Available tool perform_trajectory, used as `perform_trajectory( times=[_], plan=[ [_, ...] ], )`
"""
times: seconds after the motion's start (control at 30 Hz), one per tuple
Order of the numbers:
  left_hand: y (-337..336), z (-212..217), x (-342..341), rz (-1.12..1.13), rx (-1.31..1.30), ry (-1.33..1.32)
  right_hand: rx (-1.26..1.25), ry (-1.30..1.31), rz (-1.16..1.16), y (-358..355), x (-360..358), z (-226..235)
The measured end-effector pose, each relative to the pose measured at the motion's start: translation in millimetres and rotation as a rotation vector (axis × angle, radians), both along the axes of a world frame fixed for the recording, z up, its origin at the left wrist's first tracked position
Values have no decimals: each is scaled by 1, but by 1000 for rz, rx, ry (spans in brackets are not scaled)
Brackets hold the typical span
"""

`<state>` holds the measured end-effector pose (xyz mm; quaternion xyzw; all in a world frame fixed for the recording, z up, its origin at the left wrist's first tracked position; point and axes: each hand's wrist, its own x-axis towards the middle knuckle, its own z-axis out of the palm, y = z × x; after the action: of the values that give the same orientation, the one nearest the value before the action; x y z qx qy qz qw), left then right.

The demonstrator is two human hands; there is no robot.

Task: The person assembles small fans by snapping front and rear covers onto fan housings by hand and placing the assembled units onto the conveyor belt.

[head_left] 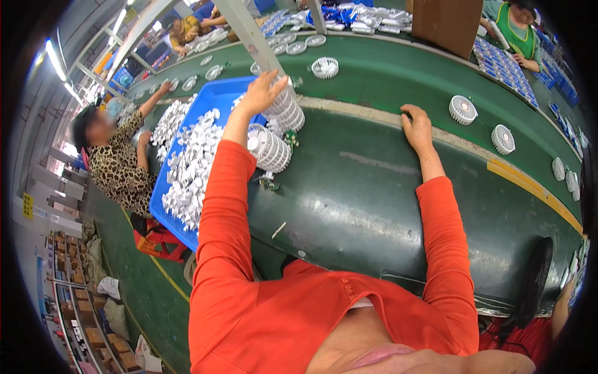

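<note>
My left hand [264,93] lies over the top of a tall stack of round white fan housings [285,113], its fingers stretched out and apart. A second stack of white fan housings [269,149] leans on its side just below it, with small green circuit boards [291,138] hanging off. Close by my left arm is a blue tray [219,91] heaped with small white fan blades [190,165]. My right hand [418,127] rests at the bench's far edge beside the conveyor, fingers loosely bent and apart, holding nothing.
Beyond the green bench [342,206] runs a green conveyor belt [386,78] carrying spaced fan housings [463,110]. A white metal post [249,34] rises behind the stacks. One person [118,149] works at left; others sit across the belt. A black elongated object [536,280] lies at right.
</note>
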<state>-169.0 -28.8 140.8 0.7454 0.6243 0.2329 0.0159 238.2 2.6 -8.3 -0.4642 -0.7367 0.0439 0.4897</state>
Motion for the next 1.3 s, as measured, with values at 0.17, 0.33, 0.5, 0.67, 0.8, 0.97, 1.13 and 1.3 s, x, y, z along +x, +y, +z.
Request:
perform_trajectory(
  times=[0.17,0.33,0.5,0.67,0.8,0.97,1.13,1.3],
  plan=[
    [-18,13,16,4,-146,25,-39,2,-20,-3,4,3],
    [-14,15,13,26,-158,75,-80,18,1,-1,1,5],
    [-8,14,10,77,-239,49,-79,30,10,-5,2,3],
    [-8,-2,-6,20,-51,-72,-107,47,2,-3,-1,4],
    [-9,3,-13,0,11,-191,-77,56,21,-1,-3,8],
    [-23,14,-6,-2,50,-290,-124,56,1,0,0,8],
    [-40,7,7,-11,133,-146,-140,48,-7,-2,0,7],
    [-40,-6,1,85,27,2,-137,37,2,-2,-2,7]
  ],
)
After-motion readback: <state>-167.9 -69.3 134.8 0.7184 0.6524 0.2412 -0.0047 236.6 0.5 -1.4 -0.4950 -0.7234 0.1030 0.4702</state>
